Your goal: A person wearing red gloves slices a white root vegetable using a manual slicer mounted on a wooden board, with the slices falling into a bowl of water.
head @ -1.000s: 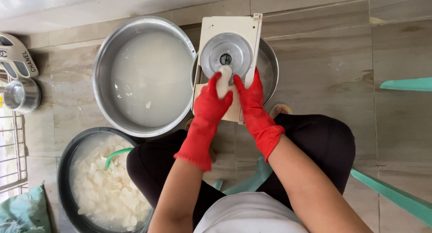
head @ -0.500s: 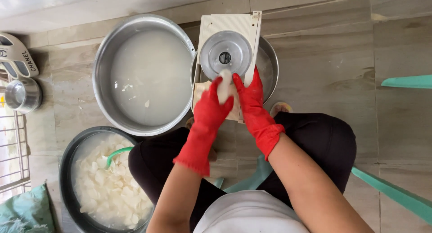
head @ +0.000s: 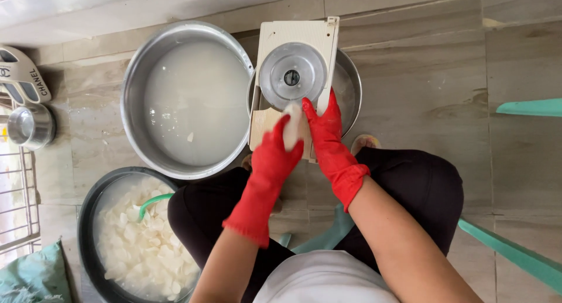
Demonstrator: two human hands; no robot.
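A pale white root piece is grasped between the gloved fingers of the left hand and right hand, pressed on the cream slicer board over a steel bowl. Compared with half a second ago, it is held nearer, below the round blade disc. A basin of cloudy water lies left.

red rubber glove on left hand, right hand; black trousers, white top.
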